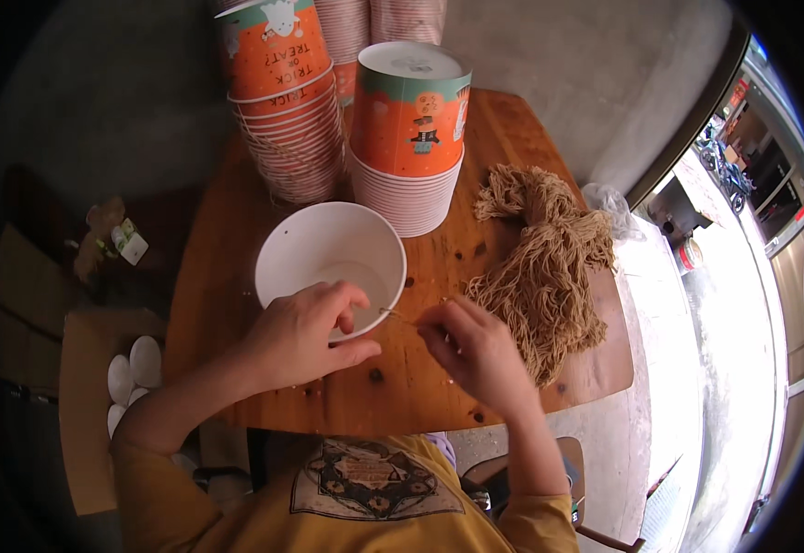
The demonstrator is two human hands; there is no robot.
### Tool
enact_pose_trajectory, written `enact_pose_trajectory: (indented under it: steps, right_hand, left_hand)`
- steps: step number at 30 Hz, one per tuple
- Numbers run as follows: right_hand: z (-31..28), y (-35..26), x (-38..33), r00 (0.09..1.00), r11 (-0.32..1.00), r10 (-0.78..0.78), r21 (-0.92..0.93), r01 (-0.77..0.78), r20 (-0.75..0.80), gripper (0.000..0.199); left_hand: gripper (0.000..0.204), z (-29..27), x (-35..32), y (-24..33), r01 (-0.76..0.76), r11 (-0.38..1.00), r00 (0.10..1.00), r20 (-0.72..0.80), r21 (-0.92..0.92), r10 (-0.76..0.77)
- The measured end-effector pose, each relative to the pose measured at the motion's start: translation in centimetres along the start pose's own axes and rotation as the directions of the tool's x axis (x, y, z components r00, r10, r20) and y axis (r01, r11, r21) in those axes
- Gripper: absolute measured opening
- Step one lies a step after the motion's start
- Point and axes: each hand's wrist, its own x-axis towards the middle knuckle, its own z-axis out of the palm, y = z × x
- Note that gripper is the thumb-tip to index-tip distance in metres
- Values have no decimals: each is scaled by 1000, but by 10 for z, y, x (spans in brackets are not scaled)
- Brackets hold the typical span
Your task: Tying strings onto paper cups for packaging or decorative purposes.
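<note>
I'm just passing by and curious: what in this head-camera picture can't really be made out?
- The thin string between the left hand and right hand: too fine to show how it meets the white paper cup.
- Left fingertips: hidden behind the cup's rim.
- The far cup stacks: tops cut off by the upper edge.
- White rounded things in the cardboard box: dim, too small to identify.

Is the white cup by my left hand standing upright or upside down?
Upright. The white cup shows its open mouth and bare inside bottom, with the left hand at its rim; the orange cup stacks behind sit upside down.
</note>
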Motion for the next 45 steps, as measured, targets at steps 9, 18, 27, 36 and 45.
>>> enact_pose_trajectory:
  steps: [9,18,27,36,45]
  right_hand:
    - [16,-1,74,922,945,-318,-6,328,221,12]
    - [51,-3,80,935,967,-253,43,250,248,11]
    - [57,-9,78,977,978,-168,-102,182,130,11]
    - [68,-8,80,994,951,-101,-291,107,36,11]
    - [72,-8,78,997,972,-72,-224,77,30,11]
  left_hand:
    - [11,-12,-32,-16,-294,845,923,-98,446,372]
    - [10,-3,-31,-13,-17,969,949,-301,247,93]
    - [13,14,-15,-22,68,936,933,-354,345,63]
    - [21,-7,-30,-19,-107,964,943,-281,245,176]
    - [17,-12,-29,-28,-350,841,917,-32,412,398]
